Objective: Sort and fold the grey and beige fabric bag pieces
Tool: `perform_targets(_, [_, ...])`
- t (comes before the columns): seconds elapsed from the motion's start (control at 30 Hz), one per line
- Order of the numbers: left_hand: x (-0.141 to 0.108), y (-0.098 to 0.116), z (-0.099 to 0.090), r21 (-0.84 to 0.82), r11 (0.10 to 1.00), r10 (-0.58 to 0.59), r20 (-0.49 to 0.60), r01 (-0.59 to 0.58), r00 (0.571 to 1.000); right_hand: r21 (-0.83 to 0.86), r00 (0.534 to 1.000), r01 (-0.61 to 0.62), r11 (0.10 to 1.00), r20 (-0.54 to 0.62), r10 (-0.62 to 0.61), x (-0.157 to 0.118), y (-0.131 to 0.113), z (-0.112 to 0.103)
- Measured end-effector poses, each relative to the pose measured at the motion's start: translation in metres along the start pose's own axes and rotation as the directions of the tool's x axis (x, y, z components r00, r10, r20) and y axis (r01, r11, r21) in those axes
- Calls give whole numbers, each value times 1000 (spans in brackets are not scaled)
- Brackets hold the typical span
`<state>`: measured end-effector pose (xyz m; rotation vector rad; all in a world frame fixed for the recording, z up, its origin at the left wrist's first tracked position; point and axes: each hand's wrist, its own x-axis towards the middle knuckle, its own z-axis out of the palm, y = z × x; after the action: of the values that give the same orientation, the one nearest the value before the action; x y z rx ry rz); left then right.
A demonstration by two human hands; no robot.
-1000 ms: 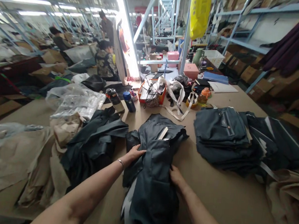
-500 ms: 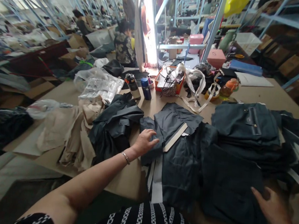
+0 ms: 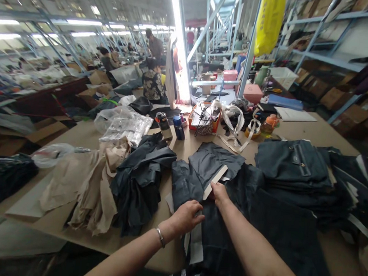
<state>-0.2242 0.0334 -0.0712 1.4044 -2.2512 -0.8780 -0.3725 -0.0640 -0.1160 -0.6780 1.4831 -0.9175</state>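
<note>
A dark grey garment piece (image 3: 216,157) lies spread in front of me, with a pale cream strip (image 3: 221,175) slanting across it. My right hand (image 3: 220,194) is closed at the strip's lower part, fingertips over its edge. To its left, my left hand (image 3: 186,217) rests low over the dark cloth. Its fingers are bent, and a gap shows between them and the thumb; I see nothing held. Below that hand hangs a light grey band (image 3: 196,241) at the table's front edge.
Folded dark garments (image 3: 296,164) are stacked on the right. Crumpled dark cloth (image 3: 143,164) and beige cloth (image 3: 85,177) lie left. Behind stand a blue bottle (image 3: 179,128), a black bottle (image 3: 163,125), an orange-rimmed box (image 3: 217,123) and an orange-capped jar (image 3: 269,124).
My right hand has come from the dark cloth at the lower right to the cream strip. My left hand has moved down and nearer to me. The view has tilted upward.
</note>
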Motion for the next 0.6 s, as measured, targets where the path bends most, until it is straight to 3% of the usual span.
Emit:
perform_targets(0.1, [12,4,-14,-183,982,-79,-117,56,990,-126,985,166,978,-23,-170,-6,-19,-8])
perform_targets(0.2, [31,23,-38,-448,885,-259,-237,131,936,-246,925,378,892,61,-376,-33,-44,-26])
perform_targets(0.23, [37,32,-46,-545,825,-317,-225,151,921,-307,886,462,832,115,-450,-46,-52,-32])
perform_targets(0.3, [48,52,-58,-729,665,-378,-138,165,916,-479,777,616,625,242,-581,-70,-64,-39])
perform_targets(0.37, [54,71,-63,-853,499,-388,-63,152,920,-636,678,679,367,352,-645,-92,-69,-42])
perform_targets(0.4, [56,78,-63,-891,433,-384,-49,133,922,-675,657,678,291,379,-652,-101,-69,-42])
perform_targets(0.43, [56,83,-63,-917,383,-384,-49,111,922,-674,662,678,294,385,-644,-108,-68,-41])
perform_targets(0.47, [56,87,-62,-934,344,-393,-48,98,918,-640,685,680,357,381,-621,-113,-67,-41])
perform_targets(0.57, [53,89,-62,-970,215,-418,15,115,909,-408,815,578,707,332,-475,-121,-65,-45])
perform_targets(0.6, [51,89,-63,-978,167,-422,45,126,906,-332,844,528,782,313,-436,-121,-66,-50])
